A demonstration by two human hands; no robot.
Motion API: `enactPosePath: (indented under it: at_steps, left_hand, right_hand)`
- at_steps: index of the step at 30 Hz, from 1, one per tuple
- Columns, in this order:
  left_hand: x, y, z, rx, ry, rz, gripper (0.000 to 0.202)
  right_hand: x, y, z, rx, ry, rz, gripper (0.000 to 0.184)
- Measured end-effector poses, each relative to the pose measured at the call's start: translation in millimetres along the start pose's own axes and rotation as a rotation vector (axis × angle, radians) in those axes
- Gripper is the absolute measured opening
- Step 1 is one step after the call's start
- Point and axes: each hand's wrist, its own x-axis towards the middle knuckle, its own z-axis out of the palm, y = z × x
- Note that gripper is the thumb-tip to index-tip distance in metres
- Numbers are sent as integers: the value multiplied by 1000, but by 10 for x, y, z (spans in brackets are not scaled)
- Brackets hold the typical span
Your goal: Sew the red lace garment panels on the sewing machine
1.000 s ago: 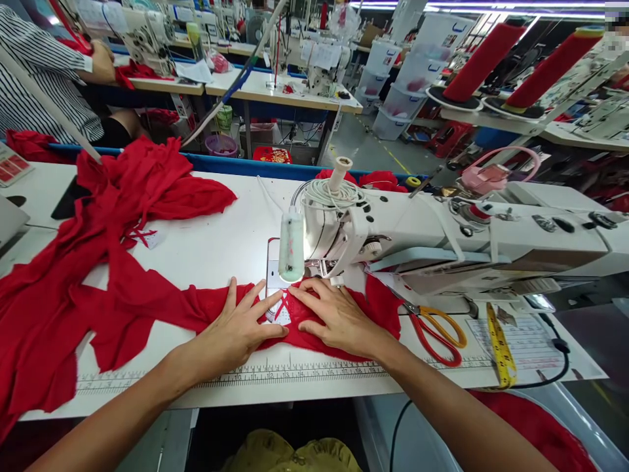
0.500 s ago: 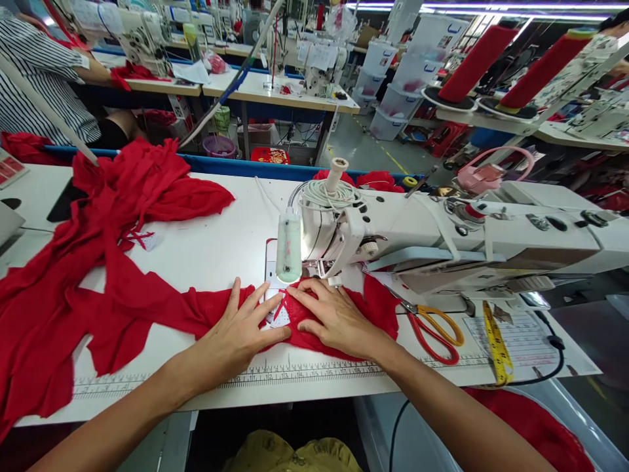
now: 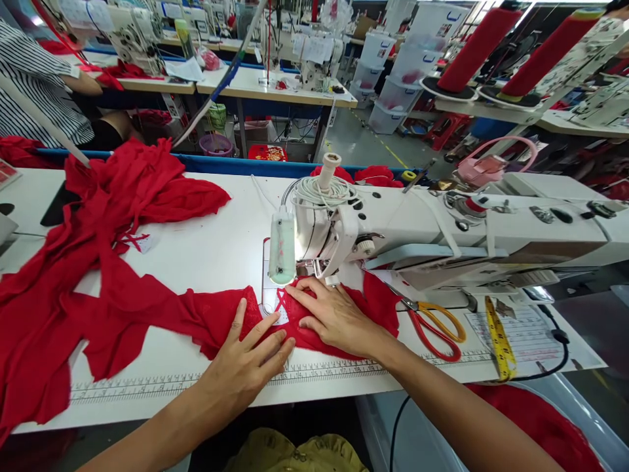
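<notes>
- At far left we saw a co-worker's sleeve [image 3: 42, 59] in narrow dark-and-white stripes.
- Our red cloth [image 3: 137, 295], soft, creased and raw-edged, lay heaped on the white tabletop [image 3: 230, 229] and ran rightward beneath both hands.
- A round purple basket [image 3: 216, 145] stood beyond; we could not tell its contents.
- Our left hand [image 3: 240, 364] lay with fingers spread wide on the cloth's near edge, gripping nothing.
- Between our hands sat a pale patch [image 3: 282, 319] crossed by red strips in an X; its print was too small to read.
- Our right hand [image 3: 339, 318] rested flat, fingers slightly parted, on the cloth before the smooth white sewing machine [image 3: 422, 223].
- Stacked clear plastic boxes [image 3: 393, 105] held some reddish contents.
- We saw scissors [image 3: 435, 328] with one orange and one red loop.
- A yellow tape measure [image 3: 500, 341] crossed a lined paper [image 3: 533, 334], its writing illegible to us.
- Below, a translucent bin [image 3: 422, 432] held red fabric [image 3: 535, 419].
</notes>
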Motion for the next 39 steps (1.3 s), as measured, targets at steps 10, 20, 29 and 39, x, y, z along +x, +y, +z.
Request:
enactPosePath:
  at_steps: [10,20,29,39]
  left_hand:
    - [-23,44,-26,5,-20,-27,29]
    - [-54,79,-23,4,-40,-81,29]
    - [-82,99,-10,68,-36,-70,33]
    - [-132,120,27,34,44,-79,31]
  right_hand:
    - [-21,0,41,9,58,-26,59]
    - [-115,-41,115,-131,283,-88,36]
    - [-322,-135,450,-64,449,-175,20]
    - [-317,-92,488,-75,493,-145,25]
